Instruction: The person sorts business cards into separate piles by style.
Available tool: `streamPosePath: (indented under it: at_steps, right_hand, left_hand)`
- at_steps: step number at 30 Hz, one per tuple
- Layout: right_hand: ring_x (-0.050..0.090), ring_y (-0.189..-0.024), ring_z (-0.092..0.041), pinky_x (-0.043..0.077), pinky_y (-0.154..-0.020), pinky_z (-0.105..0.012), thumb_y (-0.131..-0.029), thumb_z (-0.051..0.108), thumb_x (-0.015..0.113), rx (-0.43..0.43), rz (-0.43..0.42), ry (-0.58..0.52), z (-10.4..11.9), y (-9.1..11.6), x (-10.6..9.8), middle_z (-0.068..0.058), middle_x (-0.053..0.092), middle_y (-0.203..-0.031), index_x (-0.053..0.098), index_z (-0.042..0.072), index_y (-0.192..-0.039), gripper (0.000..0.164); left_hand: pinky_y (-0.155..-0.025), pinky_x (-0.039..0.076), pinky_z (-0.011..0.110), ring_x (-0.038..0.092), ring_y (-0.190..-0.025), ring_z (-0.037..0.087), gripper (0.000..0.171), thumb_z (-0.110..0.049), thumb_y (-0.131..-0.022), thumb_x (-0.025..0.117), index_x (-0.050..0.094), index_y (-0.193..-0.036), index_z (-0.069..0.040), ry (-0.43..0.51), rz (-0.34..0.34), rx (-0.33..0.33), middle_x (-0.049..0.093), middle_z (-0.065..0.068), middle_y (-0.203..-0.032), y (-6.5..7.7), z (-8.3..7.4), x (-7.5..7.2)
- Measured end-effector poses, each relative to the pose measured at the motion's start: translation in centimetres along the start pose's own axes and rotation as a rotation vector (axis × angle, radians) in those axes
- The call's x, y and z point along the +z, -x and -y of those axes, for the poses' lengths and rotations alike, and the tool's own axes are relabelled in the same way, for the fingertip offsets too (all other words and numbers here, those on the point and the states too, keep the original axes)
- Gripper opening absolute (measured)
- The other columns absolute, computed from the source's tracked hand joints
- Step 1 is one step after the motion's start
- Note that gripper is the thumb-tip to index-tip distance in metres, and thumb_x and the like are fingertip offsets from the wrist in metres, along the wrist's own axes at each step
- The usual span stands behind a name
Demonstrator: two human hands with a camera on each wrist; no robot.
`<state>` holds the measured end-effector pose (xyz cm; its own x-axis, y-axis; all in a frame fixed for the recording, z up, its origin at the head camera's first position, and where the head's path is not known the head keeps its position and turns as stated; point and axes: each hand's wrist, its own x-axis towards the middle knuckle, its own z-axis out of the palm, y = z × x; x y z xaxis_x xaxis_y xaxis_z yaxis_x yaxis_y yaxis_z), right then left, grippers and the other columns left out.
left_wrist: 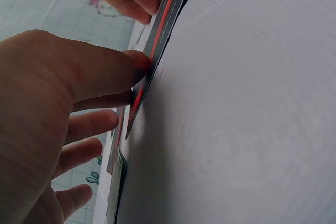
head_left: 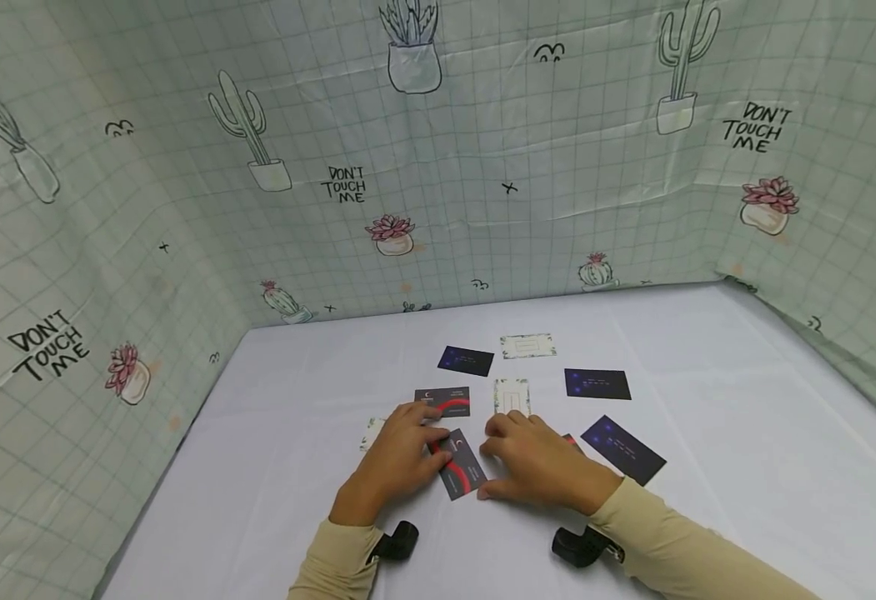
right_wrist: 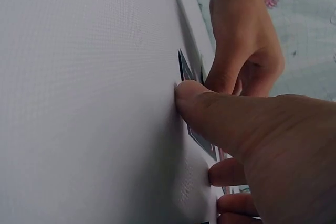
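A dark grey business card [head_left: 464,477] with a red curve lies aslant between the two hands. My left hand [head_left: 400,450] has its thumb and index fingertips on the card's left part, the other fingers spread loosely. In the left wrist view the thumb rests on the business card [left_wrist: 167,22]. My right hand [head_left: 538,458] touches the table with its thumb tip right at the card's lower right corner; its fingers reach to a white floral card [head_left: 511,393]. Another grey and red card [head_left: 453,402] lies at the left fingertips. A similar card [head_left: 573,443] is mostly hidden behind the right hand.
Dark blue cards lie at the back [head_left: 466,361], at the right [head_left: 598,384] and near the right forearm [head_left: 623,450]. A white floral card [head_left: 528,346] lies farthest back, another [head_left: 372,433] beside the left hand. Printed cloth [head_left: 468,167] hangs behind the white table [head_left: 272,467].
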<state>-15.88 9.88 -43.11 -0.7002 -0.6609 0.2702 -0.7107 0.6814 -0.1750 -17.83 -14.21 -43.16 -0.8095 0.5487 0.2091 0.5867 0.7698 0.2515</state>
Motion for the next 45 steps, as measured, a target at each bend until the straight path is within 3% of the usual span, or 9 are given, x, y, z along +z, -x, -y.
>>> streamPosePath:
  at_steps: [13, 27, 32, 36, 42, 45]
  right_hand:
    - [0.055, -0.095, -0.019, 0.046, -0.076, -0.04, -0.079, 0.052, 0.08, 0.073, -0.056, 0.011, 0.57, -0.09, 0.42, -0.002, 0.061, -0.108, 0.077, 0.014, -0.098, 0.043]
    - [0.058, -0.096, -0.019, 0.045, -0.074, -0.038, -0.084, 0.048, 0.077, 0.005, -0.074, 0.063, 0.11, 0.13, 0.67, -0.003, 0.064, -0.106, 0.081, 0.019, -0.1, 0.033]
    - [0.058, -0.097, -0.02, 0.045, -0.077, -0.039, -0.087, 0.045, 0.074, -0.011, -0.071, 0.022, -0.01, 0.05, 0.42, -0.003, 0.064, -0.107, 0.081, 0.021, -0.102, 0.03]
    - [0.059, -0.087, -0.015, 0.047, -0.073, -0.035, -0.087, 0.039, 0.077, -0.023, -0.102, -0.037, -0.1, -0.18, 0.29, 0.002, 0.064, -0.097, 0.082, 0.017, -0.099, 0.025]
    - [0.056, -0.076, -0.004, 0.048, -0.067, -0.029, -0.088, 0.027, 0.078, 0.049, -0.067, -0.226, 0.13, -0.47, 0.15, 0.011, 0.063, -0.085, 0.079, 0.017, -0.102, 0.017]
    - [0.055, -0.075, -0.003, 0.047, -0.066, -0.028, -0.088, 0.023, 0.078, 0.065, -0.07, -0.247, 0.2, -0.49, 0.51, 0.012, 0.062, -0.084, 0.078, 0.017, -0.1, 0.014]
  left_hand:
    - [-0.111, 0.034, 0.046, 0.047, -0.13, 0.031, 0.029, -0.024, -0.087, 0.078, 0.077, -0.111, -0.007, 0.045, -0.004, -0.038, 0.062, 0.009, -0.128, -0.25, -0.35, 0.06]
    - [-0.109, 0.036, 0.046, 0.048, -0.13, 0.033, 0.029, -0.022, -0.087, 0.078, 0.076, -0.111, -0.005, 0.077, -0.01, -0.051, 0.061, 0.01, -0.128, -0.24, -0.39, 0.38]
    - [-0.111, 0.034, 0.047, 0.051, -0.128, 0.033, 0.031, -0.024, -0.086, 0.079, 0.076, -0.111, -0.006, 0.034, -0.031, -0.042, 0.062, 0.01, -0.126, -0.36, -0.34, 0.38]
    - [-0.107, 0.037, 0.042, 0.053, -0.118, 0.028, 0.033, -0.025, -0.086, 0.08, 0.076, -0.112, -0.005, 0.006, -0.048, -0.031, 0.062, 0.008, -0.121, -0.44, -0.39, 0.25]
    - [-0.104, 0.039, 0.041, 0.051, -0.115, 0.026, 0.034, -0.026, -0.086, 0.08, 0.076, -0.113, -0.006, -0.01, -0.059, -0.032, 0.062, 0.008, -0.118, -0.34, -0.55, 0.05]
    - [-0.104, 0.039, 0.041, 0.051, -0.116, 0.026, 0.034, -0.027, -0.087, 0.079, 0.076, -0.114, -0.007, -0.022, -0.05, -0.048, 0.061, 0.007, -0.118, -0.18, -0.56, 0.14]
